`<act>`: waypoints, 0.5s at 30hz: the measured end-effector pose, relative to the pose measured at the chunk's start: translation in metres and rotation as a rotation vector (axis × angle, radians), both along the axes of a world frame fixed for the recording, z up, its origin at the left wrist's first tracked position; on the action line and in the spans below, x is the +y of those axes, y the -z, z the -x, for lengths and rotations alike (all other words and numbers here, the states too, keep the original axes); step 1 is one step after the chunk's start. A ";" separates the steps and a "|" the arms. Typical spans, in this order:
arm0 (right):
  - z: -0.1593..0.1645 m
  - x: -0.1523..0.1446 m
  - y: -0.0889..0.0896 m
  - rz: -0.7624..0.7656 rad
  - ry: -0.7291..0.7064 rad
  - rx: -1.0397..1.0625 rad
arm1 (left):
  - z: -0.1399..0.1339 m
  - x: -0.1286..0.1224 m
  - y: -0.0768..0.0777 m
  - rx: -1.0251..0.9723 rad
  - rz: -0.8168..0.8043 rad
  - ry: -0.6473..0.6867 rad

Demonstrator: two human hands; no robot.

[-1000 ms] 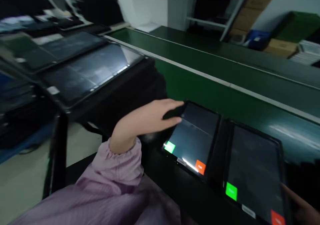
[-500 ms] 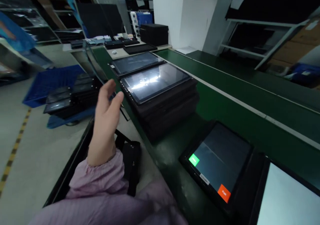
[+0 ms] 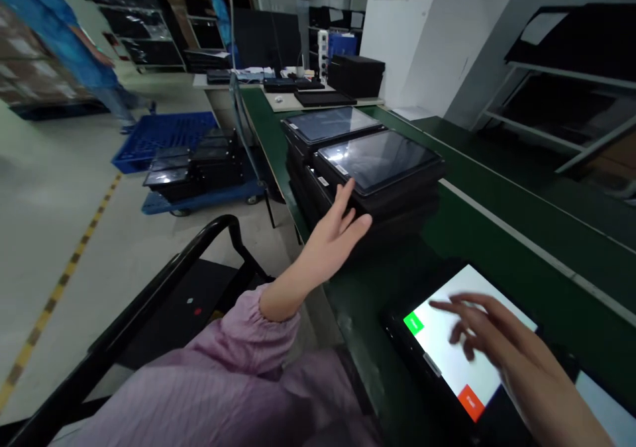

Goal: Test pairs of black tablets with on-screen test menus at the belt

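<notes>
My left hand (image 3: 334,235) is open beside the near stack of dark flat-screen panels (image 3: 380,162), its fingertips close to the stack's front side. Whether they touch it I cannot tell. My right hand (image 3: 511,347) hovers over a tablet-like screen unit (image 3: 464,301) that glows white. Its index finger stretches toward the green button (image 3: 413,323) and the other fingers bend loosely, holding nothing. An orange-red button (image 3: 470,403) shows at the screen's lower corner. Part of the screen is hidden under the hand. Another lit screen (image 3: 603,400) lies at the right edge.
A second panel stack (image 3: 330,124) stands behind the first on the green bench (image 3: 497,261). To the left are a black cart handle (image 3: 163,288), a blue trolley (image 3: 209,195) with stacked black units, and a blue pallet (image 3: 159,132). A person in blue (image 3: 59,30) walks beyond.
My left hand has moved right to the near stack. My right hand has come into view over the screen unit, which has turned from dark to white. The view has swung left.
</notes>
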State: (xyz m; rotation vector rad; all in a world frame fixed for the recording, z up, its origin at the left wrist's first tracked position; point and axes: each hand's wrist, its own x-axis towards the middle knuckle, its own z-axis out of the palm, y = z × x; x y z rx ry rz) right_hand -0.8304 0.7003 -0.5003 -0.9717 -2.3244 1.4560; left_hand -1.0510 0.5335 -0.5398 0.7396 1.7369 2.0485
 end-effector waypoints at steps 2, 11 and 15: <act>0.054 0.005 -0.007 0.181 -0.065 0.046 | -0.002 -0.002 0.002 -0.030 -0.059 0.062; 0.177 -0.001 -0.011 0.291 -0.040 0.124 | 0.005 -0.031 0.037 -0.291 -0.240 0.409; 0.184 -0.010 -0.011 0.295 0.069 0.004 | 0.003 -0.024 0.050 -0.341 -0.214 0.461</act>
